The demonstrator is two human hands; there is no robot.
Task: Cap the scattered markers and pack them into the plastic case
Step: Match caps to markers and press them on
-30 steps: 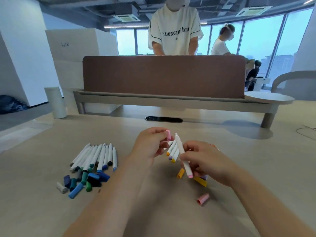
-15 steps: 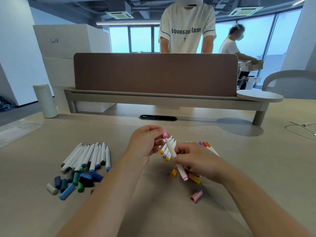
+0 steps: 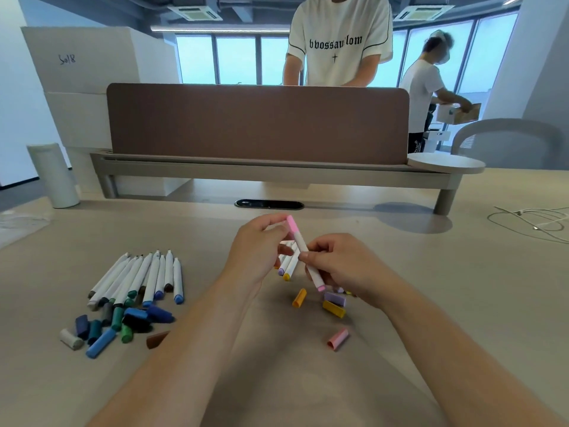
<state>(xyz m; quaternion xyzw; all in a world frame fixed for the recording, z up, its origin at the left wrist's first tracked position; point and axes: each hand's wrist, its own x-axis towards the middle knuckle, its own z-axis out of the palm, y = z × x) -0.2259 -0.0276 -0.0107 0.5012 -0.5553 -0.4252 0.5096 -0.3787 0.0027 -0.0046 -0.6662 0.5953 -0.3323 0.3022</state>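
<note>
White tube [image 3: 52, 175]: stands upright at the far left, well behind the markers.
Row of markers [image 3: 144, 277]: white pens lie side by side on the worktop [image 3: 462, 303], left of the hands. Their dark, green and blue ends point toward the person.
Pile of caps [image 3: 117, 325]: blue, green, grey and black caps lie loose, touching the near ends of that row.
Brown cap [image 3: 157, 339]: lies alone just right of the pile.
Left hand [image 3: 261, 251]: held up over the middle of the worktop, fingers curled, tips pinching the pink cap [image 3: 292, 224].
Pink marker [image 3: 303, 251]: held in the air between both hands, tilted, with the pink cap on its far end and a pink tip at its near end.
Small bunch of markers [image 3: 288, 265]: lies on the worktop under the hands, partly hidden, with yellow and purple ends showing.
Right hand [image 3: 341, 266]: fingers and thumb closed tight round the white middle of the pink marker.
Orange cap [image 3: 299, 298]: lies below the pink marker.
Purple cap [image 3: 335, 298] and yellow cap [image 3: 334, 309]: lie close together under the right hand.
Loose pink cap [image 3: 338, 339]: lies nearer the person, apart from the others.
White cable [image 3: 535, 221]: curls on the far right.
</note>
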